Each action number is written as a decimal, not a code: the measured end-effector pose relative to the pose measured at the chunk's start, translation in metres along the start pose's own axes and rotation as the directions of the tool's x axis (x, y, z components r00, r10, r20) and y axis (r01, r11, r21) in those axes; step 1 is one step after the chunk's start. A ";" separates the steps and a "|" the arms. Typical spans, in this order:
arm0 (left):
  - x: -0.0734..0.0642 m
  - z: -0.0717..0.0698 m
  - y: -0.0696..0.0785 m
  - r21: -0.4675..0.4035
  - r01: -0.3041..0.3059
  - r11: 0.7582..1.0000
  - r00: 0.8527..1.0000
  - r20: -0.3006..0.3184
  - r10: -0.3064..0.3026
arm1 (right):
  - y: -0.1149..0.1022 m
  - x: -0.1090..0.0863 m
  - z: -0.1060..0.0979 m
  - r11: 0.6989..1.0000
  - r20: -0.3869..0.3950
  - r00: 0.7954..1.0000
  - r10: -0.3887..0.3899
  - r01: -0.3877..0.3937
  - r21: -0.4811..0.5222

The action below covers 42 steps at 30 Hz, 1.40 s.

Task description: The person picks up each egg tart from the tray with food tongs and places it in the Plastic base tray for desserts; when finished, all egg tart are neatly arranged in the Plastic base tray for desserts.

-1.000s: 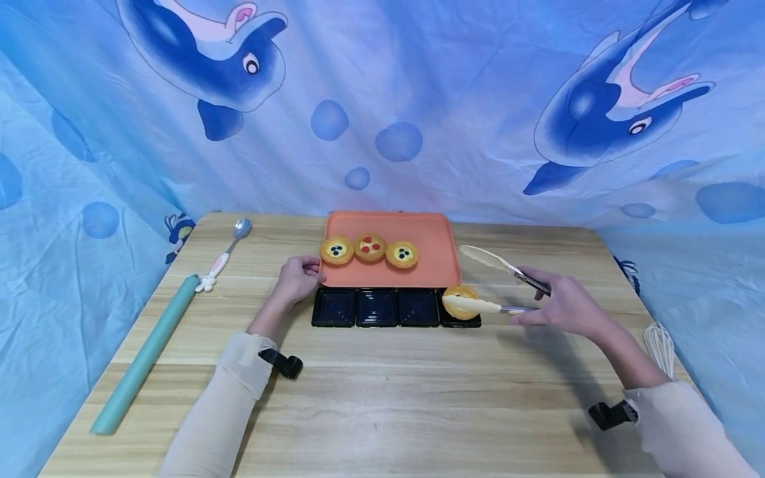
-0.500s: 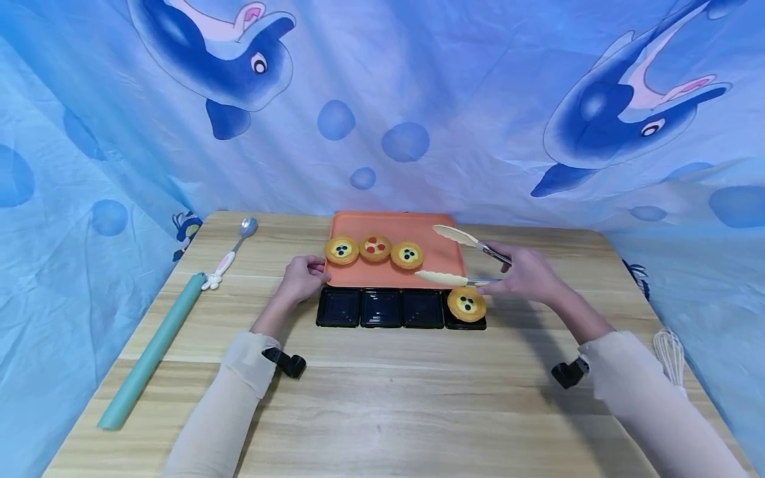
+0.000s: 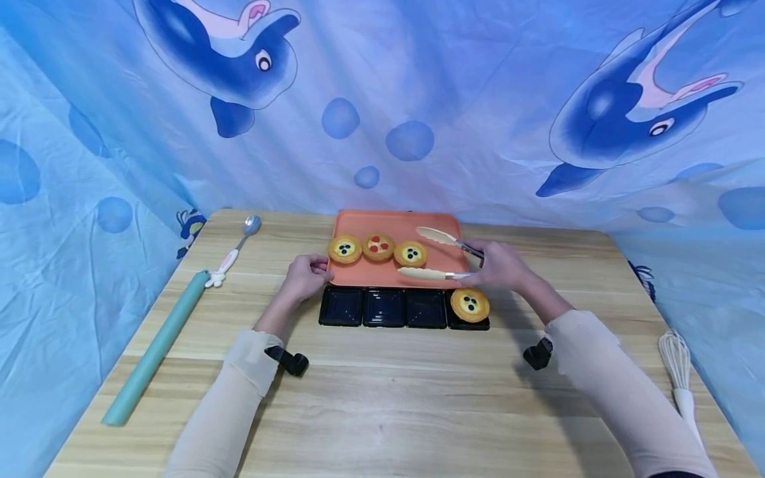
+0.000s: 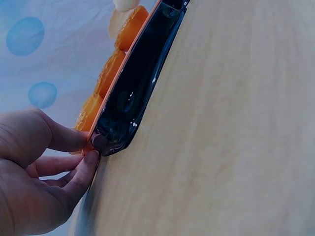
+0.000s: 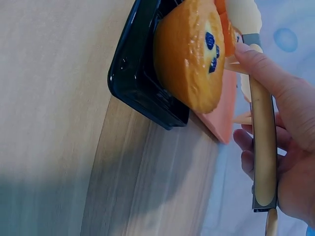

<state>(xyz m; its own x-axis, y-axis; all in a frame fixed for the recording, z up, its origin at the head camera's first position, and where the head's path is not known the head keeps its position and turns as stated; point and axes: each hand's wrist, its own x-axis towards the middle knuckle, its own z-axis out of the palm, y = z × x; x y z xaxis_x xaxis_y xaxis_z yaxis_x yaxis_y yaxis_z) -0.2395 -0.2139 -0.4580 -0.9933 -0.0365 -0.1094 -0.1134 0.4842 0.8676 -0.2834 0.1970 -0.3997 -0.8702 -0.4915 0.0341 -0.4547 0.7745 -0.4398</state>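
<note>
My left hand (image 3: 303, 277) pinches the left front corner of an orange tray (image 3: 397, 222) between thumb and fingers. On the tray, three tarts stand in a row: one with dark berries (image 3: 344, 249), a red-topped tart (image 3: 378, 247) and another dark-berry tart (image 3: 410, 254). My right hand (image 3: 499, 264) grips a pair of tongs (image 3: 421, 273), whose cream tips are spread over the tray's right side, one right beside the rightmost tart. Nothing is between the tips. A fourth tart (image 5: 189, 59), topped with dark berries, sits in the right end compartment of a black box (image 3: 384, 307).
The black box lies along the tray's front edge. At the left are a teal roll (image 3: 158, 348) and a spoon with a rabbit handle (image 3: 230, 259). A white whisk (image 3: 677, 362) lies at the right edge. A blue dolphin curtain (image 3: 406, 79) hangs behind the table.
My right hand has carried the spread tongs left, away from the tart in the black box and over the tray. My left hand keeps its hold on the tray corner.
</note>
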 end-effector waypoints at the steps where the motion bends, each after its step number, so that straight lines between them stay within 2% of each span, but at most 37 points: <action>1: 0.000 0.000 0.000 -0.002 0.002 1.000 1.000 -0.002 -0.002 | 0.000 0.002 0.001 1.000 0.004 1.000 -0.001 0.001 -0.002; 12: 0.002 0.000 0.000 -0.005 -0.002 1.000 1.000 -0.005 0.002 | -0.004 0.011 0.009 1.000 0.030 1.000 -0.007 0.007 -0.017; 20: 0.000 0.000 0.002 -0.002 -0.004 1.000 1.000 -0.007 0.004 | -0.005 0.012 0.013 1.000 0.006 1.000 -0.024 0.024 -0.011; 25: -0.001 0.000 0.002 -0.013 -0.004 1.000 1.000 -0.001 0.004 | -0.007 0.011 0.013 0.999 0.001 1.000 -0.003 0.003 -0.037; 32: 0.000 -0.001 0.002 -0.027 0.001 1.000 1.000 -0.001 -0.001 | -0.011 0.006 0.005 1.000 0.003 1.000 0.019 -0.019 0.014; 42: 0.001 0.001 -0.001 -0.044 0.003 0.999 1.000 -0.010 -0.004 | -0.013 -0.006 -0.009 0.999 -0.025 0.999 -0.043 0.043 0.021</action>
<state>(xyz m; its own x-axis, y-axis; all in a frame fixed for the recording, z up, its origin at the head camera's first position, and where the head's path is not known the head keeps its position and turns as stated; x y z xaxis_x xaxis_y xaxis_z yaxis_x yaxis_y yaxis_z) -0.2403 -0.2138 -0.4593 -0.9931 -0.0474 -0.1074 -0.1173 0.4448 0.8879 -0.2738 0.1932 -0.3864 -0.8544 -0.5141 0.0754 -0.4879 0.7439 -0.4567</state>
